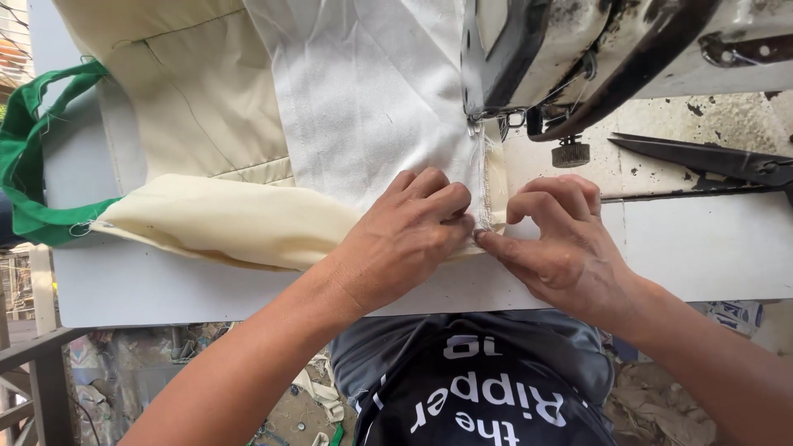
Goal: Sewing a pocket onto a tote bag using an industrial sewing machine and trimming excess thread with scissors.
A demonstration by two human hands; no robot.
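Feeding a seam is the step I judge to be in hand: the white cloth (372,91) lies flat on the table (165,281), its right edge running under the needle (477,132) of the sewing machine (595,49). My left hand (405,239) presses down, fingers curled, pinching the near edge; my right hand (562,239) pinches it from the right, both thumbs nearly touching. Next I would need even tension toward the far side. Scissors (710,158) lie right.
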